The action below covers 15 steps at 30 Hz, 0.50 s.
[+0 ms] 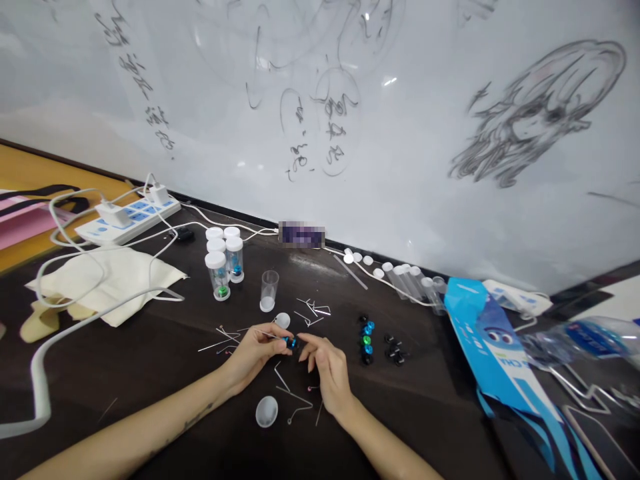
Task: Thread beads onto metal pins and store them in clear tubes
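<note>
Centrally, blue piece (292,343) in left hand (254,353)

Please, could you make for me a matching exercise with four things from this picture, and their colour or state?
1. left hand
2. cloth
3. bag
4. bottle

A. bright blue, with a cartoon face
B. lying on its side
C. holding a small blue-and-black piece
D. cream-coloured

Pairs: 1-C, 2-D, 3-A, 4-B
</note>
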{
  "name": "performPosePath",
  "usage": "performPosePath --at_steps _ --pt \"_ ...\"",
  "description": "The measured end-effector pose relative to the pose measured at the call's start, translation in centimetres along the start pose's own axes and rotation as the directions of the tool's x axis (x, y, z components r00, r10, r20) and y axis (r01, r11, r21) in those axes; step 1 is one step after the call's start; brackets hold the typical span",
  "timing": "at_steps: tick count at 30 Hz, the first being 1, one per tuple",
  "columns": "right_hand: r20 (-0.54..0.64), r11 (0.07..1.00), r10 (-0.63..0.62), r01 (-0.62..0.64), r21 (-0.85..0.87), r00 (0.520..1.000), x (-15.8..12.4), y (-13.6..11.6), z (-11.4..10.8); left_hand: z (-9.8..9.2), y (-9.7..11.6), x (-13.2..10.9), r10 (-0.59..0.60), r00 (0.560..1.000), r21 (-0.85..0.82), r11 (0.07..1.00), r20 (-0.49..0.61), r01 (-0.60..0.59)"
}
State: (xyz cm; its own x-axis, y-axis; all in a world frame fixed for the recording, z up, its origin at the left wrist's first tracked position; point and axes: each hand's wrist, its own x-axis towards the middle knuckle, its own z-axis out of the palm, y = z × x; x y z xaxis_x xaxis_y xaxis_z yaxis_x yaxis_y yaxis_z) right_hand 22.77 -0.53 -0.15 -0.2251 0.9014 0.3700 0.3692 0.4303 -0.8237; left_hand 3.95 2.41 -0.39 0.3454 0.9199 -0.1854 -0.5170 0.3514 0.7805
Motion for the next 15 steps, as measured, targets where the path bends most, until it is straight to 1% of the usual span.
performPosePath --at_steps 15 --pt "-0.012 0.999 0.007 -0.007 -0.032 1.000 0.02 -0.11 0.05 -0.13 -0.10 0.04 0.001 1.000 0.000 1.000 0.002 -0.001"
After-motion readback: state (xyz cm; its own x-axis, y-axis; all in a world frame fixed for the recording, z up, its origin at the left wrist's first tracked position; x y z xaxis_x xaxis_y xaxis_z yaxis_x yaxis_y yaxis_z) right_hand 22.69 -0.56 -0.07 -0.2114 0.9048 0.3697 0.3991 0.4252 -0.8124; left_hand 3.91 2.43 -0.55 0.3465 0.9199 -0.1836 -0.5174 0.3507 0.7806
